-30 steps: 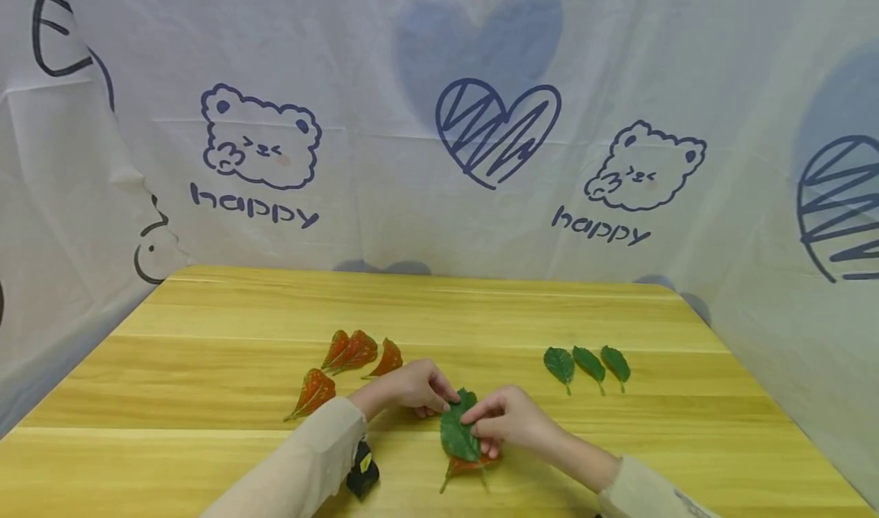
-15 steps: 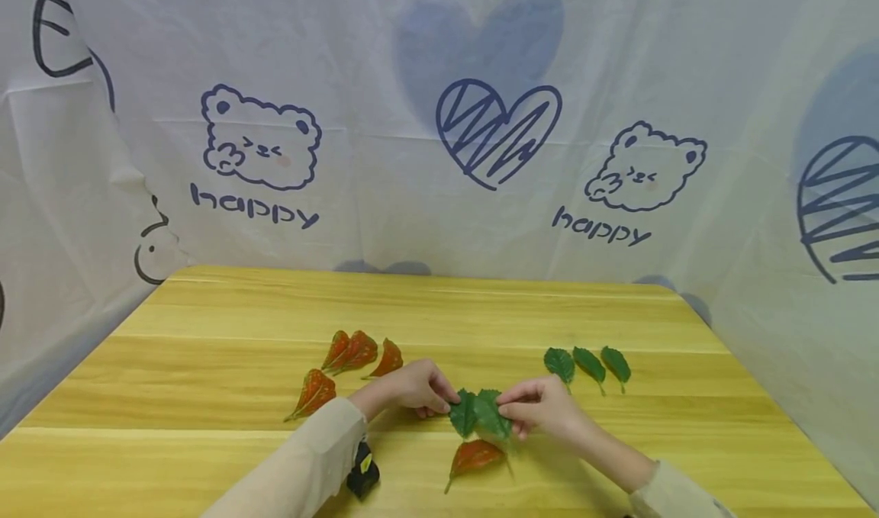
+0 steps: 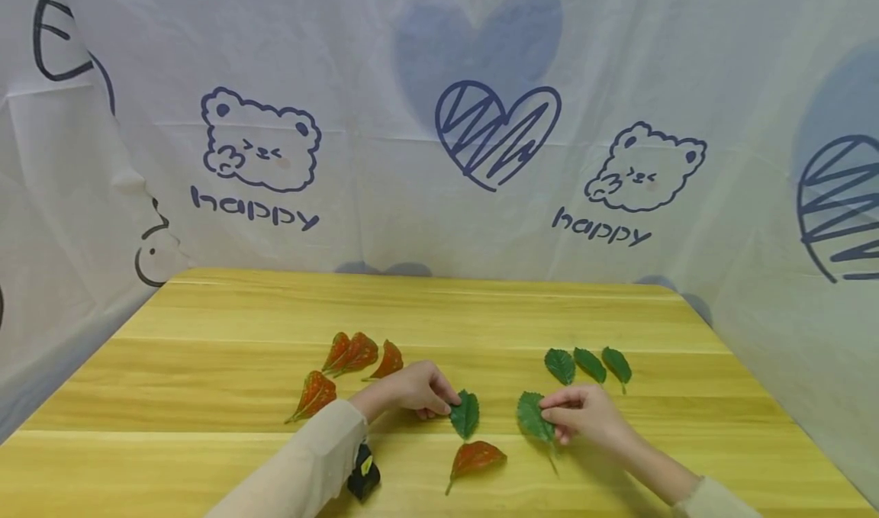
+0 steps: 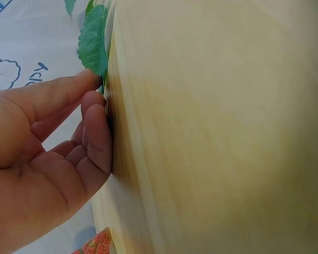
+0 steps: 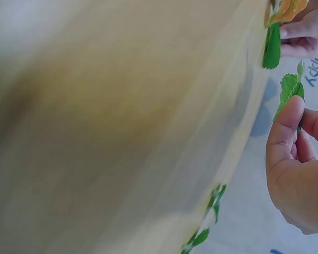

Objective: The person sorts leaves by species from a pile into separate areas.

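Note:
In the head view my left hand [image 3: 419, 390] pinches the left edge of a green leaf [image 3: 465, 414] at the middle of the table; the left wrist view shows this leaf [image 4: 94, 42] at the fingertips. To the right, my right hand [image 3: 584, 413] holds another green leaf [image 3: 533, 417] between thumb and fingers, its stem pointing down. The right wrist view shows that leaf [image 5: 290, 92] raised off the tabletop. A red leaf [image 3: 477, 457] lies just below the left hand's leaf, apart from both hands.
Several red leaves [image 3: 355, 352] lie at the left of the wooden table [image 3: 226, 304], close to the left forearm. Three green leaves [image 3: 589, 365] lie in a row beyond the right hand. A black strapped object [image 3: 363, 474] is by the left sleeve. A printed cloth [image 3: 384, 167] hangs behind.
My right hand has drawn its green leaf off the other green leaf and moved right with it, uncovering the red leaf below. My left hand has stayed in place.

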A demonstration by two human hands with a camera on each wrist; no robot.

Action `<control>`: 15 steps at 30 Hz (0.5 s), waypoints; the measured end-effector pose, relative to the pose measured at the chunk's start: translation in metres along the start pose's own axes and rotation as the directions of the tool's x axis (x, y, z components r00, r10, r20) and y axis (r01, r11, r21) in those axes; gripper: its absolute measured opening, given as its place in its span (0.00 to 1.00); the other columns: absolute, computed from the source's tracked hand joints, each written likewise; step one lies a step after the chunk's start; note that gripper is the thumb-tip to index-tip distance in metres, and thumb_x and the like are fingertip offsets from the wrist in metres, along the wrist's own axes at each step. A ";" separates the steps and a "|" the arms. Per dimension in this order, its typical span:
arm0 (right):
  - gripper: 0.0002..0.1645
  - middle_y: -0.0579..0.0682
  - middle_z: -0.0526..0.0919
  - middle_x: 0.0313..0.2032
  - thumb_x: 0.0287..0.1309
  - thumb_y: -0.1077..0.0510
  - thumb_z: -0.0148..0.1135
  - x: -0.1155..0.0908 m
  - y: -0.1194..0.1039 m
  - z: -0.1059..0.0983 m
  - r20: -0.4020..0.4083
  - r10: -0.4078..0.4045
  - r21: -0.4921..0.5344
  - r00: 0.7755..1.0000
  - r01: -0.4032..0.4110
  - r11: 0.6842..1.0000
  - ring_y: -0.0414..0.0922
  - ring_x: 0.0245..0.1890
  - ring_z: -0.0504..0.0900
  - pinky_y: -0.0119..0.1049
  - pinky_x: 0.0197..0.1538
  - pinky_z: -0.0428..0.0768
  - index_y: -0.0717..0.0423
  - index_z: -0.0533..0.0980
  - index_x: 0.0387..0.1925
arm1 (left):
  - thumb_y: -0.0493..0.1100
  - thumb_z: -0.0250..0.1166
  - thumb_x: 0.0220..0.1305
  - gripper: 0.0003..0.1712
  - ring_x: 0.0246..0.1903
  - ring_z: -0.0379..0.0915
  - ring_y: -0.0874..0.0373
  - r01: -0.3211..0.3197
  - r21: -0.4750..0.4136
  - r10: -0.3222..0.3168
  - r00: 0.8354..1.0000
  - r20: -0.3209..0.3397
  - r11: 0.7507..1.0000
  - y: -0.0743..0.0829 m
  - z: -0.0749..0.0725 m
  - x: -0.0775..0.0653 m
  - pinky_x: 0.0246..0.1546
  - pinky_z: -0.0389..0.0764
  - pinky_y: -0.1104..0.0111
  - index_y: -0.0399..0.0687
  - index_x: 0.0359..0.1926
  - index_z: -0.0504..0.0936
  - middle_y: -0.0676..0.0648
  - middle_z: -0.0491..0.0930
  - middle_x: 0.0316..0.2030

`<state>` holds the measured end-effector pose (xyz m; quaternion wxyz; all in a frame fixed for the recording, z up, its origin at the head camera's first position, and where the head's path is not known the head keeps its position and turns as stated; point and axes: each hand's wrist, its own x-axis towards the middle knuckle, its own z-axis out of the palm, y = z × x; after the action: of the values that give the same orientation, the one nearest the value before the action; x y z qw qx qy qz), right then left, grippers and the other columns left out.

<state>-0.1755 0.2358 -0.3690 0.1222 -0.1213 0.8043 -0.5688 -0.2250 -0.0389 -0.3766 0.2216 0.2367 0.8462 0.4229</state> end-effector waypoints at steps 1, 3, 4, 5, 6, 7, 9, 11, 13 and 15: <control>0.13 0.53 0.78 0.20 0.52 0.69 0.58 -0.001 0.001 -0.002 -0.003 0.006 -0.005 1.000 -0.007 1.000 0.38 0.16 0.75 0.31 0.22 0.77 0.79 0.74 0.37 | 0.29 0.62 0.53 0.08 0.16 0.69 0.62 -0.001 0.000 0.001 1.000 0.000 1.000 0.000 0.000 0.000 0.19 0.75 0.70 0.36 0.36 0.84 0.48 0.80 0.23; 0.13 0.54 0.78 0.21 0.52 0.69 0.58 -0.003 0.004 -0.007 -0.005 0.011 -0.020 1.000 -0.011 1.000 0.39 0.17 0.75 0.32 0.22 0.77 0.79 0.74 0.37 | 0.29 0.62 0.53 0.08 0.15 0.69 0.63 0.001 -0.001 -0.001 1.000 0.000 1.000 0.000 0.000 0.000 0.19 0.75 0.70 0.36 0.36 0.84 0.48 0.80 0.23; 0.13 0.53 0.78 0.21 0.52 0.69 0.58 -0.004 0.005 -0.009 -0.006 0.019 -0.027 1.000 -0.020 0.999 0.39 0.17 0.75 0.32 0.22 0.77 0.79 0.74 0.37 | 0.29 0.62 0.53 0.08 0.15 0.69 0.63 0.002 -0.001 -0.002 1.000 0.000 1.000 0.000 0.000 0.000 0.19 0.75 0.70 0.36 0.35 0.84 0.48 0.80 0.23; 0.13 0.53 0.78 0.21 0.52 0.69 0.58 -0.005 0.006 -0.011 -0.007 0.027 -0.035 1.000 -0.027 0.999 0.39 0.17 0.75 0.32 0.22 0.77 0.79 0.74 0.37 | 0.29 0.62 0.53 0.08 0.15 0.69 0.63 0.003 -0.001 -0.003 1.000 0.000 1.000 0.000 0.000 0.000 0.19 0.75 0.71 0.36 0.35 0.84 0.48 0.80 0.23; 0.13 0.53 0.78 0.21 0.52 0.68 0.58 -0.006 0.006 -0.013 -0.007 0.035 -0.042 0.999 -0.035 0.999 0.39 0.17 0.75 0.32 0.22 0.77 0.79 0.74 0.37 | 0.29 0.62 0.54 0.08 0.15 0.68 0.63 0.004 0.000 -0.004 1.000 0.000 1.000 0.000 0.001 0.000 0.19 0.75 0.71 0.36 0.35 0.84 0.48 0.80 0.23; 0.13 0.53 0.78 0.21 0.52 0.69 0.58 -0.007 0.007 -0.015 -0.005 0.039 -0.051 0.999 -0.039 0.998 0.40 0.17 0.75 0.33 0.22 0.77 0.79 0.73 0.37 | 0.29 0.62 0.54 0.08 0.15 0.68 0.63 0.005 0.001 -0.005 1.000 0.001 1.000 0.000 0.001 0.000 0.19 0.75 0.71 0.36 0.35 0.84 0.48 0.80 0.23; 0.14 0.52 0.78 0.21 0.52 0.69 0.58 -0.009 0.009 -0.020 0.003 0.048 -0.065 0.999 -0.048 0.997 0.40 0.17 0.75 0.33 0.22 0.77 0.79 0.73 0.37 | 0.29 0.62 0.54 0.08 0.16 0.69 0.63 0.005 0.003 -0.005 1.000 0.001 1.000 0.000 0.001 0.000 0.19 0.75 0.71 0.37 0.36 0.84 0.48 0.80 0.23; 0.14 0.52 0.78 0.20 0.53 0.69 0.57 -0.011 0.010 -0.025 0.011 0.057 -0.073 0.998 -0.056 0.996 0.40 0.17 0.75 0.33 0.22 0.77 0.80 0.73 0.37 | 0.29 0.62 0.54 0.08 0.16 0.69 0.63 0.004 0.004 -0.004 1.000 0.002 1.000 0.000 0.000 0.000 0.19 0.75 0.71 0.37 0.36 0.84 0.48 0.80 0.23; 0.13 0.52 0.77 0.20 0.53 0.69 0.57 -0.013 0.012 -0.030 0.018 0.064 -0.074 0.998 -0.062 0.995 0.40 0.17 0.75 0.34 0.22 0.77 0.80 0.73 0.37 | 0.29 0.62 0.54 0.08 0.16 0.69 0.63 0.003 0.004 -0.003 1.000 0.004 1.000 0.000 0.000 0.000 0.19 0.75 0.70 0.37 0.36 0.84 0.48 0.80 0.23; 0.13 0.52 0.77 0.20 0.53 0.70 0.57 -0.015 0.014 -0.033 0.021 0.076 -0.071 0.997 -0.075 0.995 0.40 0.17 0.75 0.34 0.22 0.77 0.81 0.73 0.37 | 0.29 0.62 0.54 0.08 0.16 0.69 0.62 0.001 0.004 -0.001 1.000 0.005 1.000 0.000 0.000 0.000 0.19 0.75 0.70 0.37 0.36 0.84 0.48 0.80 0.24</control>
<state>-0.1732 0.2749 -0.3702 0.1488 -0.1017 0.8262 -0.5337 -0.2252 -0.0391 -0.3768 0.2235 0.2375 0.8466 0.4205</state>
